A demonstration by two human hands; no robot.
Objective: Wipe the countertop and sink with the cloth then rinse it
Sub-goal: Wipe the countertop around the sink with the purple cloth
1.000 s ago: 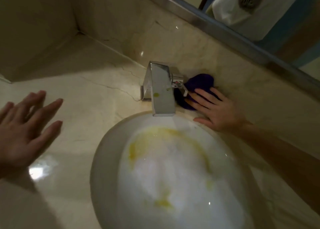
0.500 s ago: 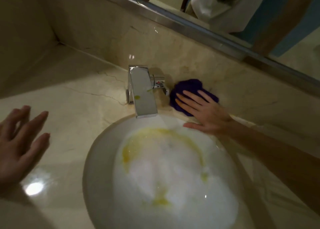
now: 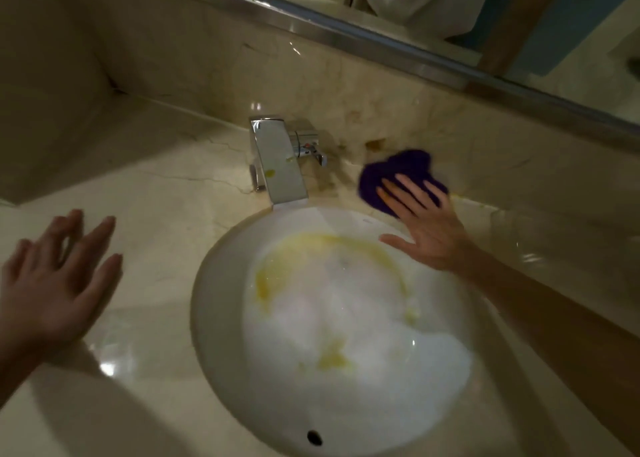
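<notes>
From the head cam: my right hand (image 3: 427, 222) is flat with fingers spread, pressing the purple cloth (image 3: 403, 172) on the table at the far right of the faucet (image 3: 280, 162). Left hand (image 3: 55, 283) rests open, empty, near left. The stained sink (image 3: 214, 300) sits just nearer than the cloth.

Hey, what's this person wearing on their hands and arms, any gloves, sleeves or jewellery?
Nothing shows. The left hand and right hand are bare, with no gloves, rings or watch visible. The right forearm is uncovered as far as the frame's edge. The left wrist is bare too. The picture is dim and somewhat blurred.
</notes>
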